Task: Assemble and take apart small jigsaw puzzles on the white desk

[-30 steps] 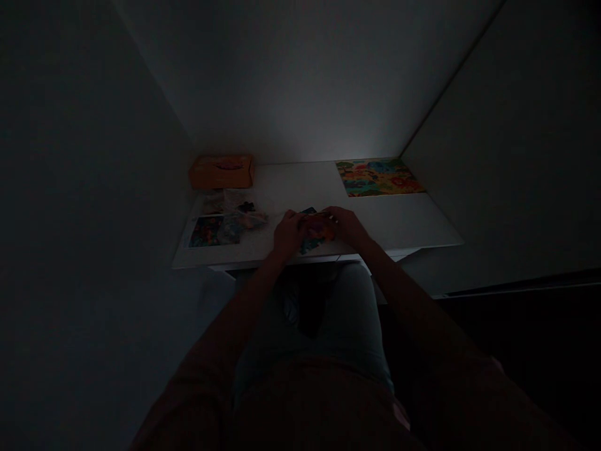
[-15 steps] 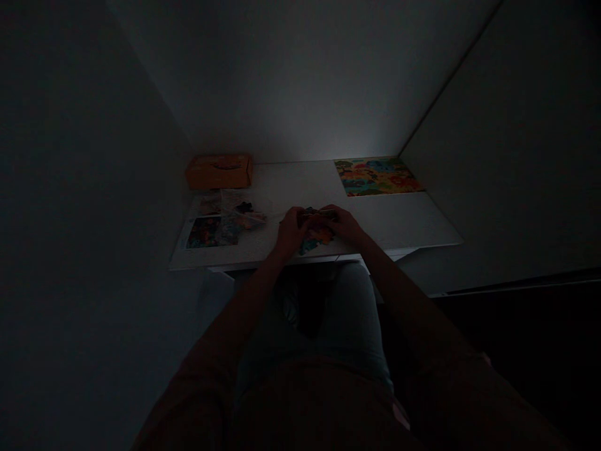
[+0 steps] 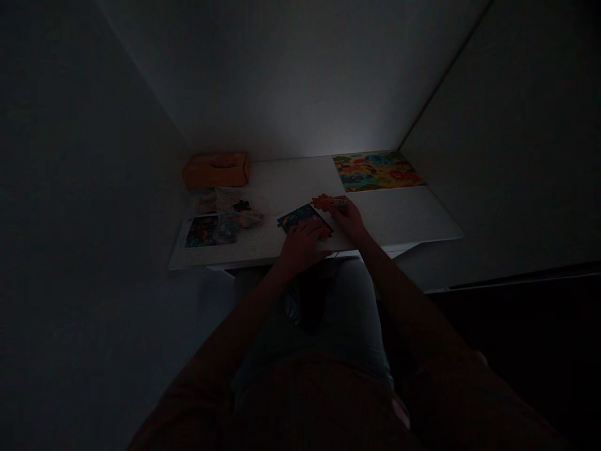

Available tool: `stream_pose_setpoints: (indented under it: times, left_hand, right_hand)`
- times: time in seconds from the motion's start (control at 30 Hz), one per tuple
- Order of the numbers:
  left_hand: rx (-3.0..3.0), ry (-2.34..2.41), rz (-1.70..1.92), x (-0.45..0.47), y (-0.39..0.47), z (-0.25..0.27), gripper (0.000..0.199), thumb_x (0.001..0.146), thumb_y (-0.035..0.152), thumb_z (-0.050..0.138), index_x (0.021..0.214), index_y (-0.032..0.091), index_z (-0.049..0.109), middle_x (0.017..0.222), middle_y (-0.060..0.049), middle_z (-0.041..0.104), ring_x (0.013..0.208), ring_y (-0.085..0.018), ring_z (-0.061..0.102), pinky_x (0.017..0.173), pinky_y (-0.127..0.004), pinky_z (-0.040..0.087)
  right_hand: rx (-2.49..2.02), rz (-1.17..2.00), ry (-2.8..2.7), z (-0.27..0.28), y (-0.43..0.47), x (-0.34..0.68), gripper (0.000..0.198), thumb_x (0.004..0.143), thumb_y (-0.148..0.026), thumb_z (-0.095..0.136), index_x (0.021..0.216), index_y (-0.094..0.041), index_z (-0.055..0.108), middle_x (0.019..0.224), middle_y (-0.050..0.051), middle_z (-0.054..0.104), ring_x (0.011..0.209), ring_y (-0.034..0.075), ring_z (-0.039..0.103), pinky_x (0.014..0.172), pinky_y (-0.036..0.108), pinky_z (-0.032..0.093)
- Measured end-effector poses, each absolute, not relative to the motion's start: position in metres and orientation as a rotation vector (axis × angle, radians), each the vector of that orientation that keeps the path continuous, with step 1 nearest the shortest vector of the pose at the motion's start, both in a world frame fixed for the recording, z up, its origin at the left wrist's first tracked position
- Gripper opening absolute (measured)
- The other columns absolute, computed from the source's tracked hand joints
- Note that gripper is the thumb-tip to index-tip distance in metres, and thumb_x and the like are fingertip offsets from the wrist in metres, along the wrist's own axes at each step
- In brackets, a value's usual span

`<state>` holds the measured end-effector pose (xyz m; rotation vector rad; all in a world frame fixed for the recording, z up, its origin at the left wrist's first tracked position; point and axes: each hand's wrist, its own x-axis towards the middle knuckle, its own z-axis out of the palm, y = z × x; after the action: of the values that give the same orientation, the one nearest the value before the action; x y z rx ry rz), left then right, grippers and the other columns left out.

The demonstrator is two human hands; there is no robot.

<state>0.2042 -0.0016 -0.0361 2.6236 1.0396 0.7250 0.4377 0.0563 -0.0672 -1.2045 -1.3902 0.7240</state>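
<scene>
A dark blue joined section of jigsaw puzzle (image 3: 297,217) lies at a slant on the white table, close to its front edge. My left hand (image 3: 301,245) rests over its near side with the fingers stretched out, covering part of it. Just right of and beyond that section, my right hand (image 3: 348,216) is closed on an orange puzzle piece (image 3: 322,202), held between thumb and fingers. Whether it is one piece or a few joined is too dark to tell.
At the back right lies a colourful animal picture (image 3: 375,170). An orange box (image 3: 216,170) stands at the back left. In front of it are a clear plastic bag (image 3: 244,218) with puzzle pieces and a dark printed picture (image 3: 201,232). Walls enclose the white table (image 3: 399,219).
Both hands were together on puzzle pieces. Now the dark blue section lies on the table under my left hand, and my right hand has moved apart with the orange piece.
</scene>
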Motion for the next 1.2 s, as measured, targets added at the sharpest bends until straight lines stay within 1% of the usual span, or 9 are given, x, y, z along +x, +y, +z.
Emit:
stream_pose_setpoints:
  times: [0.1, 0.2, 0.47, 0.6, 0.73, 0.87, 0.97, 1.1, 1.2]
  left_hand:
    - [2.731, 1.039, 0.627, 0.204, -0.017, -0.038, 0.048, 0.104, 0.038, 0.082, 0.150, 0.029, 0.072, 0.159, -0.008, 0.069, 0.151, -0.033, 0.060, 0.130, -0.057, 0.040]
    - [2.759, 1.008, 0.669, 0.199, -0.026, -0.043, 0.028, 0.111, 0.029, 0.072, 0.137, 0.035, 0.080, 0.146, -0.003, 0.078, 0.145, -0.030, 0.065, 0.124, -0.056, 0.043]
    - [2.429, 1.330, 0.901, 0.205, 0.012, -0.015, 0.020, 0.110, 0.028, 0.073, 0.128, 0.026, 0.082, 0.123, -0.011, 0.080, 0.115, -0.028, 0.075, 0.103, -0.043, 0.052]
    - [2.328, 1.433, 0.876, 0.221, 0.040, 0.005, 0.017, 0.108, 0.027, 0.076, 0.124, 0.020, 0.077, 0.123, -0.012, 0.079, 0.116, -0.031, 0.074, 0.104, -0.045, 0.051]
    - [2.276, 1.369, 0.921, 0.234, 0.051, 0.011, 0.012, 0.108, 0.023, 0.076, 0.120, 0.022, 0.075, 0.124, -0.010, 0.077, 0.117, -0.029, 0.073, 0.104, -0.043, 0.053]
    - [2.232, 1.450, 0.918, 0.240, 0.045, 0.014, 0.020, 0.108, 0.024, 0.074, 0.127, 0.022, 0.072, 0.133, -0.012, 0.070, 0.110, -0.027, 0.073, 0.094, -0.038, 0.057]
    - [2.277, 1.454, 0.907, 0.225, 0.025, 0.015, 0.025, 0.113, 0.027, 0.063, 0.137, 0.022, 0.068, 0.139, -0.014, 0.067, 0.109, -0.027, 0.074, 0.087, -0.037, 0.057]
    - [2.474, 1.365, 1.175, 0.161, -0.014, 0.001, 0.021, 0.111, 0.034, 0.061, 0.128, 0.025, 0.070, 0.119, -0.012, 0.071, 0.114, -0.029, 0.070, 0.105, -0.043, 0.056]
    - [2.333, 1.738, 1.487, 0.089, -0.026, -0.018, 0.045, 0.101, 0.047, 0.070, 0.136, 0.020, 0.062, 0.127, -0.018, 0.067, 0.129, -0.037, 0.064, 0.119, -0.056, 0.050]
  right_hand:
    - [-1.228, 0.772, -1.339, -0.064, 0.054, 0.437, 0.078, 0.090, -0.092, 0.074, 0.113, -0.018, 0.066, 0.105, 0.009, 0.073, 0.083, 0.015, 0.067, 0.072, 0.027, 0.058]
    - [-1.269, 0.809, -1.336, -0.060, 0.052, 0.435, 0.082, 0.089, -0.096, 0.070, 0.110, -0.017, 0.064, 0.097, 0.008, 0.071, 0.072, 0.012, 0.060, 0.064, 0.025, 0.054]
    - [-1.252, 0.913, -1.361, -0.058, 0.051, 0.434, 0.083, 0.085, -0.094, 0.074, 0.116, -0.018, 0.062, 0.106, 0.008, 0.072, 0.080, 0.015, 0.064, 0.070, 0.028, 0.060]
    - [-1.220, 0.982, -1.373, -0.053, 0.048, 0.431, 0.082, 0.086, -0.094, 0.071, 0.117, -0.019, 0.063, 0.108, 0.008, 0.072, 0.090, 0.018, 0.067, 0.075, 0.028, 0.060]
    - [-1.198, 0.981, -1.428, -0.052, 0.045, 0.429, 0.081, 0.091, -0.094, 0.063, 0.120, -0.019, 0.064, 0.118, 0.010, 0.071, 0.102, 0.020, 0.067, 0.084, 0.030, 0.061]
    - [-1.221, 0.958, -1.454, -0.056, 0.046, 0.430, 0.083, 0.084, -0.092, 0.073, 0.121, -0.019, 0.062, 0.110, 0.008, 0.071, 0.094, 0.019, 0.065, 0.082, 0.030, 0.059]
    - [-1.205, 0.932, -1.400, -0.058, 0.047, 0.430, 0.079, 0.088, -0.091, 0.073, 0.117, -0.018, 0.061, 0.103, 0.007, 0.070, 0.083, 0.016, 0.063, 0.077, 0.030, 0.058]
    - [-1.279, 0.866, -1.293, -0.059, 0.047, 0.433, 0.079, 0.088, -0.090, 0.075, 0.118, -0.018, 0.061, 0.106, 0.009, 0.072, 0.075, 0.015, 0.063, 0.070, 0.029, 0.055]
    - [-1.298, 0.802, -1.250, -0.057, 0.045, 0.432, 0.079, 0.086, -0.090, 0.076, 0.115, -0.018, 0.060, 0.103, 0.009, 0.072, 0.074, 0.016, 0.063, 0.068, 0.029, 0.054]
